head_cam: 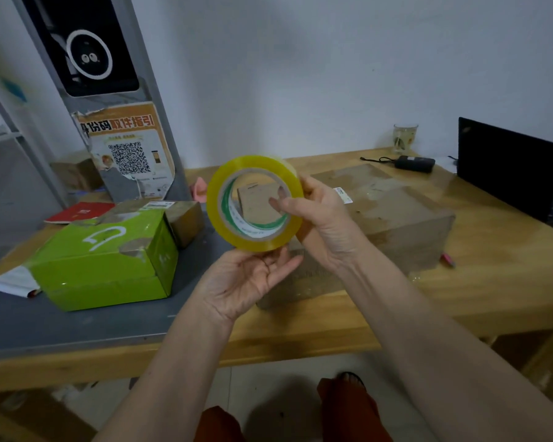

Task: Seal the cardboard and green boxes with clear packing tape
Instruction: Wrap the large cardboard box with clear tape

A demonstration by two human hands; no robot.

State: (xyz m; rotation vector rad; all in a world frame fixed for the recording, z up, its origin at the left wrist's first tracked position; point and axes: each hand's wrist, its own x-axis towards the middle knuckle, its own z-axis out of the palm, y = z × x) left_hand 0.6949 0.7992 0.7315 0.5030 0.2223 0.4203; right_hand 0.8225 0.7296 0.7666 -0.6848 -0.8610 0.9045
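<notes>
Tape roll (254,203) is held up mid-air over the near table edge, between both hands. Right hand (320,218) is clamped on the roll's right rim, one finger poking into the core. Left hand (253,279) cups it from below, palm up, fingers loosely curled against the bottom edge.

Green box (106,260) sits left on the grey mat (61,320), its top torn. Large cardboard box (387,215) is right, behind the hands, on the wooden table (492,282); a small cardboard box (186,218) is just beyond the green one.

Risks, my read: no free tape end visible, so picking at it could split the film lengthwise. The large box already looks glossy with old tape, so new tape may bond poorly. The green box's torn top could tear further.
</notes>
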